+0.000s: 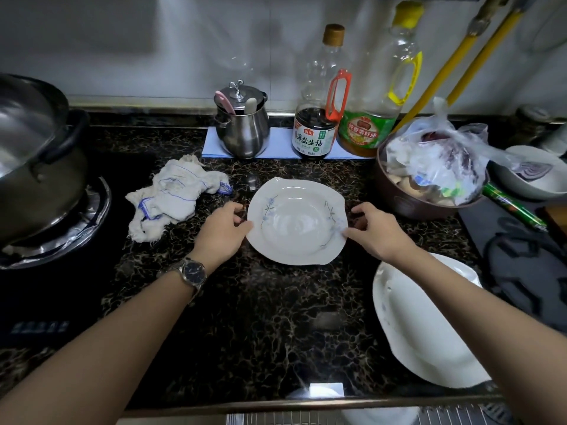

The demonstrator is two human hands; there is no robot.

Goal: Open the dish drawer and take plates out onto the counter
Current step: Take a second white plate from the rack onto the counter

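Note:
A white plate with blue flower sprigs (297, 221) lies flat on the dark marbled counter (264, 317) in the middle of the view. My left hand (221, 230) grips its left rim and my right hand (375, 230) grips its right rim, thumbs on top. A second white plate (426, 326) lies on the counter at the near right, partly under my right forearm. At the bottom edge a strip of the open drawer's wire rack (306, 419) shows, with something white in it.
A crumpled white cloth (175, 194) lies left of the plate. A steel pot (33, 154) sits on the left burner. Behind stand a steel jar (242, 124), a soy sauce bottle (313, 130) and an oil bottle (376, 118). A brown bowl with plastic bags (429, 179) is at right.

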